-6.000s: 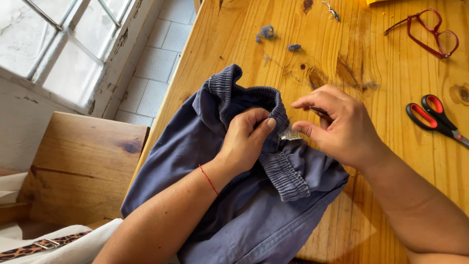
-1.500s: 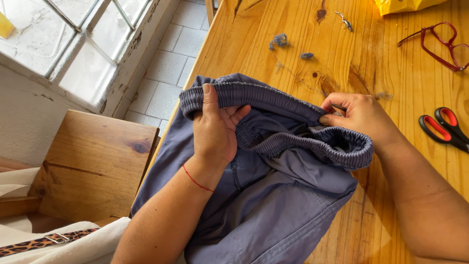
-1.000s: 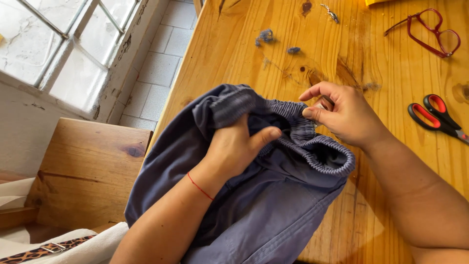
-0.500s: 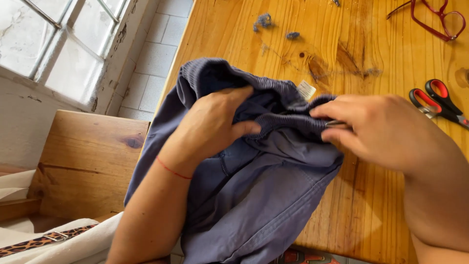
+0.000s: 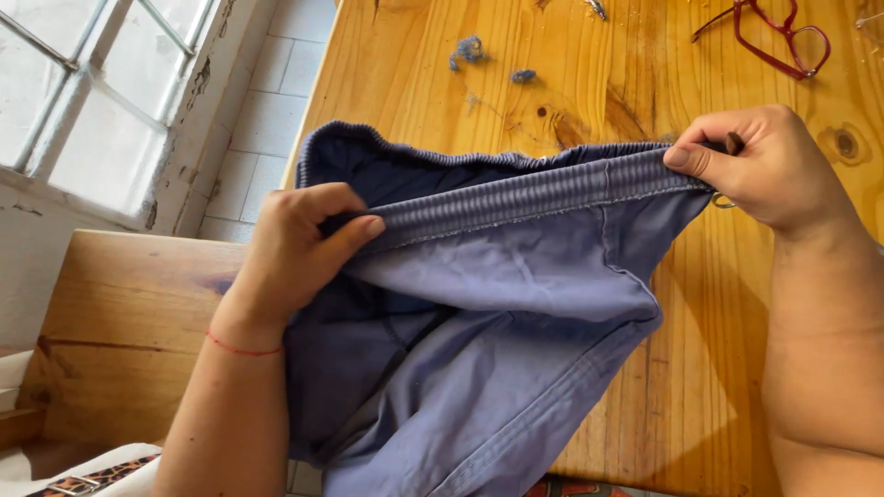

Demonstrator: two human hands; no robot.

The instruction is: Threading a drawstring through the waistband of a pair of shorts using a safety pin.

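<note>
A: Going from the left, what do you see first?

B: A window point(image 5: 83, 101) with a white frame, and below it a wooden bench point(image 5: 129, 331). Then comes the left hand point(image 5: 299, 244). It is closed on the ribbed waistband point(image 5: 525, 193) of a blue-grey garment point(image 5: 479, 350), the thumb on top and the fingers hidden under the fold. A thin red thread point(image 5: 241, 348) goes around that wrist.

A: And the garment, where is it lying?

B: It hangs over the near left edge of the wooden counter point(image 5: 589, 83). The waistband is pulled flat and tight between the two hands, and the rest of the cloth falls toward the person.

A: The other side?

B: The right hand point(image 5: 769, 166) pinches the far end of the waistband, the thumb pressing on the ribbed edge. A small metal ring point(image 5: 722, 200) shows just under these fingers; what it is I cannot tell.

A: How to hold it well, in your opinion?

B: I think an even pull from both ends is best, so the elastic lies straight without a twist, and the grip stays close to the edge.

A: Anything else?

B: Blue lint tufts point(image 5: 470, 51) lie farther on the counter, and red glasses point(image 5: 783, 37) at the upper right
</note>
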